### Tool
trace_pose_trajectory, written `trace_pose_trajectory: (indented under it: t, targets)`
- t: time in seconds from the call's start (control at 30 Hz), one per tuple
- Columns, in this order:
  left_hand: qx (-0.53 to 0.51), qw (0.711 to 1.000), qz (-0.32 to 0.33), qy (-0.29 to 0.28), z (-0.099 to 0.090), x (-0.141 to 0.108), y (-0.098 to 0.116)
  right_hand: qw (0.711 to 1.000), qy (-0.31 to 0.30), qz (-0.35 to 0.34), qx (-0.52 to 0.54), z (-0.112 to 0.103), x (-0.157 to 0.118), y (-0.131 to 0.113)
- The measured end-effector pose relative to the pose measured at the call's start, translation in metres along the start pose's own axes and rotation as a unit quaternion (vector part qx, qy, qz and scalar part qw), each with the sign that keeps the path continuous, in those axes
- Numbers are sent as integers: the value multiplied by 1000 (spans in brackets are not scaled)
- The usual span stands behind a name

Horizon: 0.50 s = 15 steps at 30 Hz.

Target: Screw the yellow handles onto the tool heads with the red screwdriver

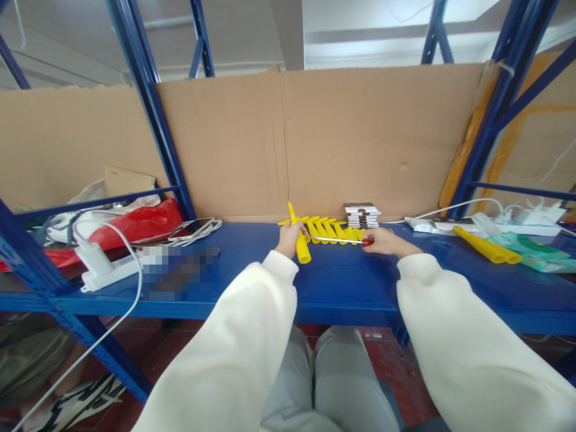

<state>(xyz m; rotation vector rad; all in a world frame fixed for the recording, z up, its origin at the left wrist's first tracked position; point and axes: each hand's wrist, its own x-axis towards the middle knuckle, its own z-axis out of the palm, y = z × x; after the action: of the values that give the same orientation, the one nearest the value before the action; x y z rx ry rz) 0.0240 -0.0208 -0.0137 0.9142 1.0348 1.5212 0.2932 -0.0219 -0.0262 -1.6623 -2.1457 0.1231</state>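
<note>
My left hand (pixel 289 237) is closed around a yellow tapered tube (pixel 303 251), its open round end facing me and its thin end pointing up and away. In my right hand (pixel 383 241) is a screwdriver (pixel 368 241) with a red handle, gripped by the fingertips. Its long metal shaft lies level and points left, reaching up to the yellow tube; whether the tip touches or enters it, I cannot tell. Just behind the shaft, a row of several yellow pieces (pixel 330 230) lies slanted side by side on the blue shelf (pixel 342 282).
A stack of small printed packets (pixel 362 215) stands against the cardboard panel (pixel 360 138). Two more yellow tubes (pixel 490 247) lie right, beside a green-white pack (pixel 535 252). At left are a white power strip (pixel 108 273), cables, and a red bag (pixel 157 222). Blue uprights (pixel 155 120) flank the space.
</note>
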Motion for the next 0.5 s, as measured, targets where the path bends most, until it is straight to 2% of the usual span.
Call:
trace_pose_trajectory:
  t: [0.1, 0.23, 0.5]
  targets:
    - [20, 999, 8, 23, 2, -5, 3, 999, -29, 8, 29, -1, -2, -4]
    - [24, 1000, 10, 15, 3, -6, 5, 996, -63, -1, 59, 1, -1, -3]
    - [49, 999, 4, -1, 4, -7, 5, 988, -84, -38, 121, 5, 2, 3]
